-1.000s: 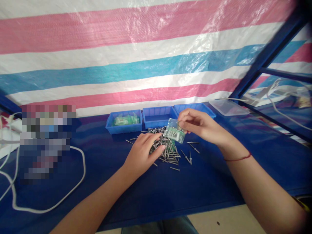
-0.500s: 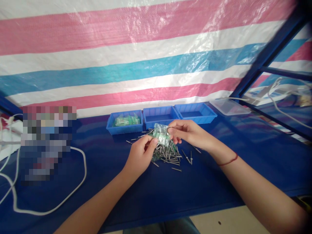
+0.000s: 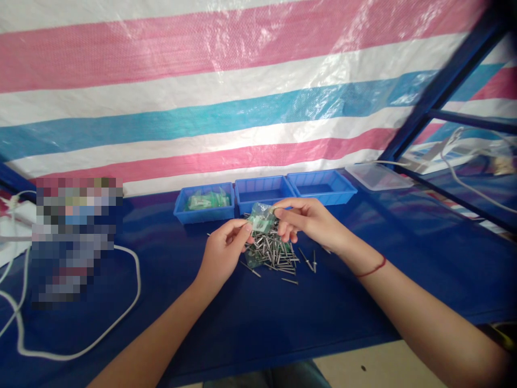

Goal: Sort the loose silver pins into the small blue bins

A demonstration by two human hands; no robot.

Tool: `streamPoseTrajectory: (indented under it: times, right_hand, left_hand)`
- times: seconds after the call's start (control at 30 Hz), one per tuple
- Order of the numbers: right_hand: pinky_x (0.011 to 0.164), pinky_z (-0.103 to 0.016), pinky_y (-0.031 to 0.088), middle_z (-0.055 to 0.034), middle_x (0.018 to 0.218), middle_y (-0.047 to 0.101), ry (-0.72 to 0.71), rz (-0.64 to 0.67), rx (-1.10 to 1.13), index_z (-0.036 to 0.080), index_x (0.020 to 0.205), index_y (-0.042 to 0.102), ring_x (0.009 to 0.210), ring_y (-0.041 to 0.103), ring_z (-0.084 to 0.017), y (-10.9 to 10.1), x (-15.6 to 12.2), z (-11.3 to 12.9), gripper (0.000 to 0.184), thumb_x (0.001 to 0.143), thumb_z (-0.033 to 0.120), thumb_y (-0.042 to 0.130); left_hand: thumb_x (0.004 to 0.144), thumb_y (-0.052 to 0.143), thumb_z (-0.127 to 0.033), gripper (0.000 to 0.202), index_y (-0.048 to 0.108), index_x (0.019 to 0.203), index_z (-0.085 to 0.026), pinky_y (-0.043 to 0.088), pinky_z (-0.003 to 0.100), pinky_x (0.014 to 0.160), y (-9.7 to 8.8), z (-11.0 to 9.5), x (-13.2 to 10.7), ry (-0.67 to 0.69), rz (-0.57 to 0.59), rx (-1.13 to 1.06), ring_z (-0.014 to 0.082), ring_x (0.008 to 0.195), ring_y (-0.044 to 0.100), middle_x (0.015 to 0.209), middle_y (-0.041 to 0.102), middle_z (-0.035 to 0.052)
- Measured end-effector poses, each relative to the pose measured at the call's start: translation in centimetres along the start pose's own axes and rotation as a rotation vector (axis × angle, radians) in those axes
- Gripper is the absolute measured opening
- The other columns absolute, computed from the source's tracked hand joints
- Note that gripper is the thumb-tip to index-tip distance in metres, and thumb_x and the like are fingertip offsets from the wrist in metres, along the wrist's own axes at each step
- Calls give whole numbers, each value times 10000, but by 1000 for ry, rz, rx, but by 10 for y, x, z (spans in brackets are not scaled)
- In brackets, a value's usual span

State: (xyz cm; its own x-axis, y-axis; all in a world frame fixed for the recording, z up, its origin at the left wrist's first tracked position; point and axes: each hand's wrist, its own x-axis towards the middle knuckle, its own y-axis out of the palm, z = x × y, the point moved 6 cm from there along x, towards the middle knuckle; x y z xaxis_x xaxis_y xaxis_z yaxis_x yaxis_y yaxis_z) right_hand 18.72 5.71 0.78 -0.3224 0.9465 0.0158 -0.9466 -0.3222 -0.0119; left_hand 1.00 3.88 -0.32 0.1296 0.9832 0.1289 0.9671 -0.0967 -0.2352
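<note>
Blue tabletop [image 3: 283,323] beneath a striped tarp: my small clear bag [image 3: 262,217] hangs above the nail pile [image 3: 272,252], pinched between my left hand [image 3: 224,252] and right hand [image 3: 307,221]. Three blue bins [image 3: 264,196] sit just behind; a white cable [image 3: 121,315] loops at left.

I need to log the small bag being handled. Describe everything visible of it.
The bag is a small clear plastic pouch with a green tint or print, crinkled and glossy. Thin metal pins seem to show inside, though blur hides detail. It is held tilted in the air above the pin pile, pinched between the left hand at its lower left and the right hand at its upper right.
</note>
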Motion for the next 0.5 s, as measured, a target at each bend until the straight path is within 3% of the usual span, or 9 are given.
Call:
streamPoseTrajectory:
  times: [0.17,0.3,0.5]
  right_hand:
    - [539,-249,551,-84,855,719,-72,-18,-5,164,909,667,778,701,-185,-1,-1,3,283,843,430,596]
    - [573,-256,553,-41,831,700,-184,-20,-71,174,895,660,712,658,-137,1,-1,7,209,791,354,676]
    - [588,-280,532,-10,800,686,-222,18,-57,193,946,620,642,621,-115,5,1,0,186,788,275,675]
  left_hand:
    - [844,576,-460,337,664,971,-160,512,245,649,0,1,0,-15,-17,-98,140,682,636,831,714,50]
    - [822,615,-441,286,626,919,-172,522,249,679,0,0,1,22,-35,-100,143,708,646,803,687,28]
    - [819,635,-362,346,601,1112,-180,532,250,696,-1,3,1,32,-31,-62,144,731,653,882,693,33]
